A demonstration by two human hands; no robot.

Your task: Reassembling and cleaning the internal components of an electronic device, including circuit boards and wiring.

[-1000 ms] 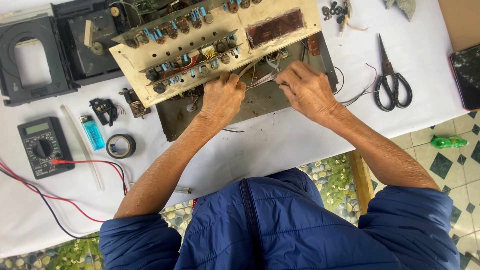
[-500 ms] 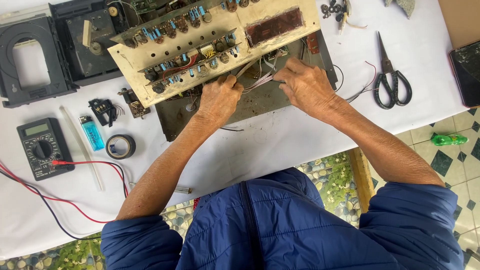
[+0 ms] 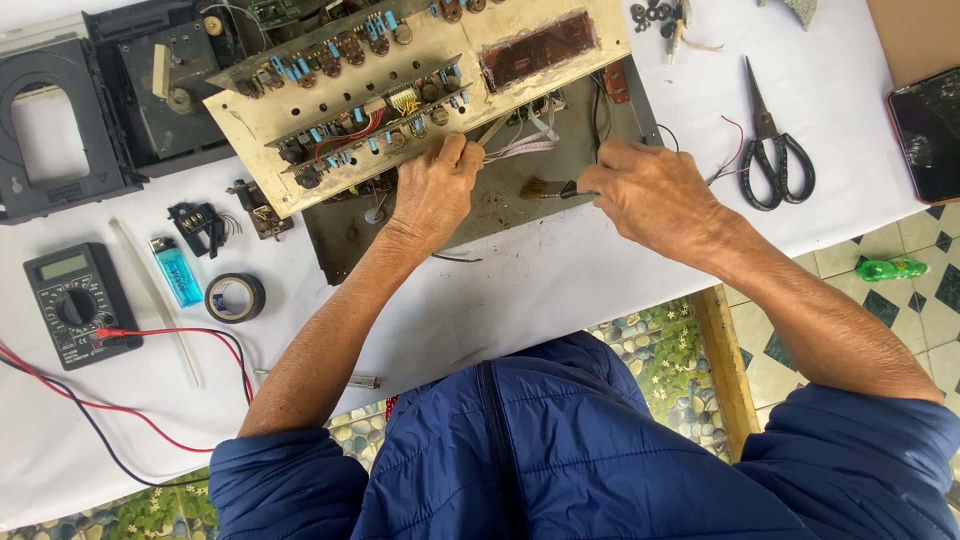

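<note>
An opened electronic device lies on the white-covered table: a dusty metal chassis (image 3: pixel 500 205) with a cream circuit panel (image 3: pixel 400 85) tilted up over it, studded with blue and brown components. My left hand (image 3: pixel 435 190) grips the panel's lower edge by a bundle of pale ribbon wires (image 3: pixel 520 145). My right hand (image 3: pixel 655 195) holds a small brush (image 3: pixel 548 188), its bristles resting on the chassis floor between both hands.
Black scissors (image 3: pixel 770 150) lie to the right, a dark phone (image 3: pixel 925 130) at the far right edge. On the left sit a multimeter (image 3: pixel 75 305) with red and black leads, a blue lighter (image 3: pixel 178 272), a tape roll (image 3: pixel 235 297) and a black disc-drive housing (image 3: pixel 60 120).
My right hand has drawn back to the right from the wires, and the brush now shows between my hands. My left hand keeps its hold on the panel edge.
</note>
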